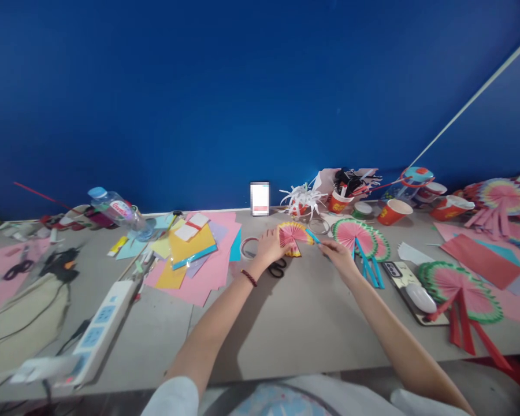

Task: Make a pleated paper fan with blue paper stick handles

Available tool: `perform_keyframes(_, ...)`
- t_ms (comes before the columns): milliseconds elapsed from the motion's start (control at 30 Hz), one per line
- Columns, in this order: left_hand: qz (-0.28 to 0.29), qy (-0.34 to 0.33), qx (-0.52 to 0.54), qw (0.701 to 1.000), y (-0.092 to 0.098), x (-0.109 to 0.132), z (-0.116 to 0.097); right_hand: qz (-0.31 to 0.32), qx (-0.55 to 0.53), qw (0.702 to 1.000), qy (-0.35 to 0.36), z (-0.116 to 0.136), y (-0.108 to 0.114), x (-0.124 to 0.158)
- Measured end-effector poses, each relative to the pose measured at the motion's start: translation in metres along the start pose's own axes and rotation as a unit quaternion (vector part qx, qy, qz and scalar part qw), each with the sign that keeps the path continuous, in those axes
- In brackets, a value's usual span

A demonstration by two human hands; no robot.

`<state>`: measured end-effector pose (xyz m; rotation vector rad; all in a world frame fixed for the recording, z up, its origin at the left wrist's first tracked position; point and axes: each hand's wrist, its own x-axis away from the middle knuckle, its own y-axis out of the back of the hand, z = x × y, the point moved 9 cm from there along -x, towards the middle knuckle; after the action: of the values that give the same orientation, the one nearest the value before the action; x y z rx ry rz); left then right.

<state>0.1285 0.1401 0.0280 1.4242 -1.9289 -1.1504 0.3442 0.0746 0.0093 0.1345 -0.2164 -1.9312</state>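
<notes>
A small pleated paper fan [295, 234], pink with a yellow rim, lies on the grey table [294, 312] in the middle. My left hand [271, 245] rests on the fan's left side, fingers pressed onto the paper. My right hand [335, 251] pinches a thin blue paper strip [312, 236] whose far end touches the fan's right edge. A dark red bead bracelet [248, 278] circles my left wrist. Black scissors [278, 268] lie just below my left hand, partly hidden by it.
Finished pink-and-green fans [359, 237] [459, 283] lie to the right, beside a phone [405, 277]. Loose coloured paper sheets [195, 254] spread at left. A power strip [99, 323], a glue gun [60, 263], a water bottle [115, 209], tape rolls [248, 247] and red paper cups [392, 211] are around.
</notes>
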Motion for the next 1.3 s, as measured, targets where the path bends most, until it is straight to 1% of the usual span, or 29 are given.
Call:
perform_keyframes(67,-0.007,0.011,0.0,1.0,-0.006,-0.002,-0.001,0.001,-0.013,1.0,-0.01,-0.003,-0.004,-0.007)
perform_keyframes(133,-0.018,0.015,0.032,0.999,-0.009,-0.003,-0.001,0.005,-0.026,0.999,-0.02,-0.008,-0.008,-0.013)
perform_keyframes(200,-0.042,0.016,0.1,0.994,-0.007,-0.005,0.0,0.015,-0.046,0.999,-0.022,-0.011,-0.014,-0.016)
perform_keyframes(267,-0.089,0.027,0.189,0.977,0.003,-0.004,0.005,0.026,-0.068,0.997,-0.023,-0.013,-0.02,-0.017)
perform_keyframes(333,-0.138,0.068,0.285,0.946,0.015,0.0,0.018,0.04,-0.082,0.996,-0.025,-0.012,-0.026,-0.013)
perform_keyframes(367,-0.15,0.1,0.335,0.925,0.02,0.003,0.026,0.048,-0.086,0.995,-0.026,-0.01,-0.03,-0.01)
perform_keyframes(400,-0.139,0.138,0.392,0.899,0.019,0.006,0.033,0.06,-0.085,0.994,-0.026,-0.006,-0.035,-0.006)
perform_keyframes(467,-0.085,0.203,0.504,0.835,0.015,0.017,0.043,0.083,-0.073,0.994,-0.025,0.004,-0.044,0.003)
perform_keyframes(500,-0.061,0.215,0.537,0.814,0.016,0.024,0.044,0.098,-0.058,0.993,-0.017,0.01,-0.049,0.009)
perform_keyframes(533,-0.038,0.208,0.558,0.803,0.019,0.031,0.042,0.11,-0.039,0.993,0.001,0.019,-0.053,0.015)
perform_keyframes(567,-0.029,0.199,0.569,0.798,0.025,0.04,0.043,0.124,-0.02,0.992,0.027,0.029,-0.058,0.022)
perform_keyframes(600,-0.034,0.191,0.567,0.801,0.033,0.051,0.045,0.126,-0.008,0.99,0.067,0.041,-0.06,0.029)
perform_keyframes(667,-0.053,0.158,0.538,0.827,0.051,0.077,0.051,0.118,0.027,0.982,0.148,0.062,-0.062,0.045)
perform_keyframes(700,-0.05,0.144,0.524,0.838,0.056,0.092,0.054,0.113,0.051,0.975,0.182,0.07,-0.063,0.053)
perform_keyframes(733,-0.048,0.146,0.51,0.846,0.058,0.107,0.06,0.121,0.076,0.968,0.205,0.074,-0.067,0.062)
perform_keyframes(800,-0.065,0.161,0.465,0.868,0.061,0.137,0.076,0.157,0.111,0.955,0.227,0.075,-0.076,0.078)
perform_keyframes(867,-0.081,0.186,0.408,0.89,0.061,0.163,0.093,0.189,0.128,0.944,0.239,0.071,-0.085,0.093)
perform_keyframes(900,-0.087,0.2,0.378,0.9,0.06,0.174,0.1,0.2,0.134,0.94,0.243,0.068,-0.088,0.099)
perform_keyframes(967,-0.101,0.208,0.32,0.919,0.06,0.188,0.107,0.219,0.147,0.932,0.251,0.06,-0.095,0.11)
perform_keyframes(1000,-0.118,0.199,0.284,0.931,0.063,0.192,0.106,0.227,0.155,0.927,0.255,0.057,-0.098,0.115)
perform_keyframes(1067,-0.161,0.161,0.205,0.952,0.074,0.197,0.098,0.24,0.174,0.916,0.269,0.051,-0.104,0.123)
perform_keyframes(1133,-0.195,0.108,0.138,0.965,0.084,0.198,0.083,0.246,0.201,0.903,0.289,0.048,-0.107,0.129)
perform_keyframes(1167,-0.2,0.081,0.117,0.969,0.087,0.197,0.075,0.246,0.22,0.896,0.298,0.046,-0.108,0.132)
perform_keyframes(1233,-0.184,0.029,0.099,0.978,0.087,0.195,0.06,0.243,0.26,0.883,0.306,0.043,-0.11,0.136)
perform_keyframes(1300,-0.144,-0.019,0.091,0.985,0.082,0.192,0.046,0.239,0.291,0.875,0.305,0.041,-0.112,0.139)
